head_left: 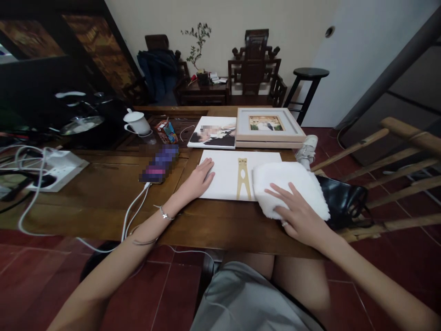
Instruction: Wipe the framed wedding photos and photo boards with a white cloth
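My left hand [200, 177] lies flat with fingers stretched out on the left edge of a white rectangular board [223, 179]. On the middle of the board is a tan, two-legged shape with a cat-like head [242, 164]; whether it lies loose or is part of the surface I cannot tell. A fluffy white cloth [303, 184] covers the board's right end and reaches past it. My right hand [296, 214] rests on top of this cloth, its fingers spread and no grip visible.
Behind the board lie a photo print [213, 133] and a pale framed picture [243, 124]. To the left are a phone [158, 164] on a white cable, a lidded cup [137, 122], a drink carton [166, 132] and a power strip [60, 172]. A black bag [341, 197] sits at right.
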`<state>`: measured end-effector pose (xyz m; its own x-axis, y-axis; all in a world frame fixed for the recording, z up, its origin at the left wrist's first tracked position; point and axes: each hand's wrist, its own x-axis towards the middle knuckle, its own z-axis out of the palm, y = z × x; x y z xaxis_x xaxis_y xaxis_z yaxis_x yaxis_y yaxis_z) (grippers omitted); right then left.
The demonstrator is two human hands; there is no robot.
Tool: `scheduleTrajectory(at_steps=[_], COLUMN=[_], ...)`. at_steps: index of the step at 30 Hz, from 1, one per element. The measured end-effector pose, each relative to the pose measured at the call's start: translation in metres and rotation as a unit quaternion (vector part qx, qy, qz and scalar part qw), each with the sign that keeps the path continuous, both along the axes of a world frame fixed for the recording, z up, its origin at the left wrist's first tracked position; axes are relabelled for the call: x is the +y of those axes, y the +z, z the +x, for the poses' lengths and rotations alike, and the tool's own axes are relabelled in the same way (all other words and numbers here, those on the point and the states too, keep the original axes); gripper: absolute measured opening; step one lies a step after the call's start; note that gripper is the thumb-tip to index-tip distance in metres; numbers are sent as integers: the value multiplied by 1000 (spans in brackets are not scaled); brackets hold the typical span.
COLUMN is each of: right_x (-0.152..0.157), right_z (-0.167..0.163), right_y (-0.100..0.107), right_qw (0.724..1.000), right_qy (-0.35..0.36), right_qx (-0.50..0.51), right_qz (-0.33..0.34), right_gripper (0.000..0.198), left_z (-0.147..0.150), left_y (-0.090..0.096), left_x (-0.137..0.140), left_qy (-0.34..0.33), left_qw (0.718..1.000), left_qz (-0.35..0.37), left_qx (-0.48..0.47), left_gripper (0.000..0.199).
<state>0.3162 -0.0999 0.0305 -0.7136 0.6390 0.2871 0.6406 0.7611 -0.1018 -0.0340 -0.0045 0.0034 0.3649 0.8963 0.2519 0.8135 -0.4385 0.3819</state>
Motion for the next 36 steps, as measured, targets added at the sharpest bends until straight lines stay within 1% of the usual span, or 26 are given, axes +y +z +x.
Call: scheduleTrajectory(at_steps=[3, 6, 9, 13, 15, 20, 23, 26, 32, 34, 36], right_x=[-7, 4, 20, 30, 26, 5, 5, 26, 95, 107, 107], right_z=[4, 6, 8, 8, 8, 7, 9, 8, 0, -2, -2], right_y=[-4, -2, 1, 4, 5, 9, 10, 10, 9, 9, 9], right_qw=[999, 999, 998, 999, 999, 999, 998, 999, 1000, 999, 999], right_qy=[24, 43, 40, 44, 45, 49, 57, 51, -23, -38, -42], right_qx=[3, -11, -20, -2, 3, -4, -11, -19, -8, -11, -16], right_qz=[24, 31, 34, 14, 10, 11, 2, -8, -13, -16, -20], right_gripper=[36, 36, 42, 46, 46, 47, 46, 46, 40, 42, 42], left_z=[0, 0, 0, 0, 1, 1, 1, 0, -1, -1, -1], left_y=[0, 1, 3, 6, 7, 8, 8, 8, 9, 10, 10], left_x=[0, 0, 0, 0, 0, -1, -1, 0, 0, -1, -1], left_qy=[-1, -2, 0, -3, -5, -4, -5, -7, -9, -7, -6], left_qw=[1000, 1000, 1000, 1000, 1000, 1000, 1000, 999, 999, 999, 999], left_qz=[1, 1, -7, -17, -16, -24, -31, -37, -34, -32, -33], left_qx=[-4, -5, -1, 3, 4, 3, -1, -4, 6, 10, 11], left_gripper=[50, 50, 51, 53, 52, 52, 53, 53, 52, 52, 54])
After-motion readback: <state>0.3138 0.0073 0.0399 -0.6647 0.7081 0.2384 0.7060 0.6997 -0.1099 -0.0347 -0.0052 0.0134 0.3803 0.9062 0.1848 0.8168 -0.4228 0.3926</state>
